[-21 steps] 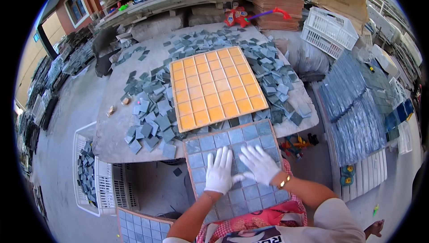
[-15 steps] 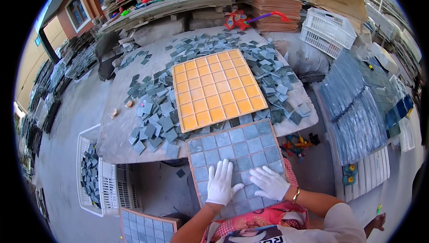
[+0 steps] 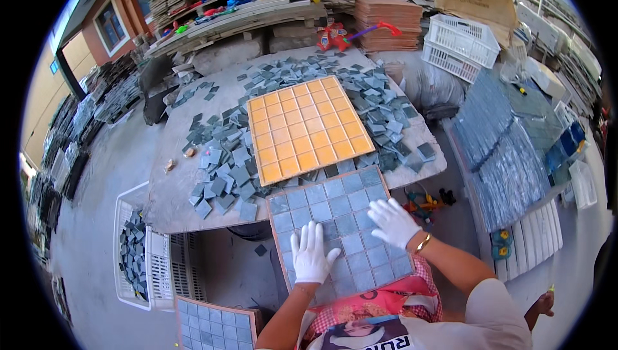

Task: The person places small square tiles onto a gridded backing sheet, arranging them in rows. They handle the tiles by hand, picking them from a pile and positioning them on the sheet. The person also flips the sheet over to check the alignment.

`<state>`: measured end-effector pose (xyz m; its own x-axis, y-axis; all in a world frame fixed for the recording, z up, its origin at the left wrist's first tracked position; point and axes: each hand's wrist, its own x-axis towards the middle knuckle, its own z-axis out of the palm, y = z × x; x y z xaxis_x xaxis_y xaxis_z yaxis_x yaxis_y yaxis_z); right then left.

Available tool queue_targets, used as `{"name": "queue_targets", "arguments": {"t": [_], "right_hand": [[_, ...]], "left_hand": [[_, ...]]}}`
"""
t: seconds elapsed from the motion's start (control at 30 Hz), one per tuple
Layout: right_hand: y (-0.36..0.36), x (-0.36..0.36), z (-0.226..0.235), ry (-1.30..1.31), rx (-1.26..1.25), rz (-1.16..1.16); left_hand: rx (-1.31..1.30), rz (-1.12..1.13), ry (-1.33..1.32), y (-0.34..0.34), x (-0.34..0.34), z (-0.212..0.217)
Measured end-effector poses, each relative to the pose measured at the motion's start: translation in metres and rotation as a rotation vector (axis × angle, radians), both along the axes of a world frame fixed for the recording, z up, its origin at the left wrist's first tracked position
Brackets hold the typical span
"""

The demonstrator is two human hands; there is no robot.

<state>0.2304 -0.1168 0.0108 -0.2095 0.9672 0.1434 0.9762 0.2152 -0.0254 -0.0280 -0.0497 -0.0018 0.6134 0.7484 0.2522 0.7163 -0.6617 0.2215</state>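
Your left hand [image 3: 311, 256]: open, flat on grey mosaic-tile tray [image 3: 346, 226] | your right hand [image 3: 393, 222]: open, spread at tray's right side | tray at table's [image 3: 170, 189] near edge

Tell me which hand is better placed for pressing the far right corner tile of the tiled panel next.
Probably the right hand: it is at the right edge of the tiled panel, nearer that corner tile. The left hand is lower and farther left.
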Motion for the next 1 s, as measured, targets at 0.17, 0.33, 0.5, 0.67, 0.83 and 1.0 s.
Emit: {"name": "queue_targets", "arguments": {"t": [0.17, 0.33, 0.5, 0.67, 0.83, 1.0], "right_hand": [[0.025, -0.057, 0.009, 0.358, 0.116, 0.144], [0.075, -0.094, 0.017, 0.191, -0.137, 0.059], [0.099, -0.088, 0.023, 0.217, -0.397, 0.055], [0.106, -0.067, 0.038, 0.561, -0.521, -0.042], [0.076, -0.076, 0.038, 0.894, -0.636, -0.390], [0.053, -0.083, 0.033, 0.284, -0.213, -0.057]], "left_hand": [[-0.069, 0.124, -0.008, -0.029, -0.027, -0.006], [-0.077, 0.172, -0.022, -0.040, -0.043, -0.005], [-0.112, 0.167, -0.041, -0.038, -0.045, -0.005], [-0.156, 0.159, -0.074, -0.038, -0.047, -0.007], [-0.148, 0.173, -0.085, -0.035, -0.046, -0.005], [-0.124, 0.170, -0.075, -0.032, -0.044, 0.000]]}}
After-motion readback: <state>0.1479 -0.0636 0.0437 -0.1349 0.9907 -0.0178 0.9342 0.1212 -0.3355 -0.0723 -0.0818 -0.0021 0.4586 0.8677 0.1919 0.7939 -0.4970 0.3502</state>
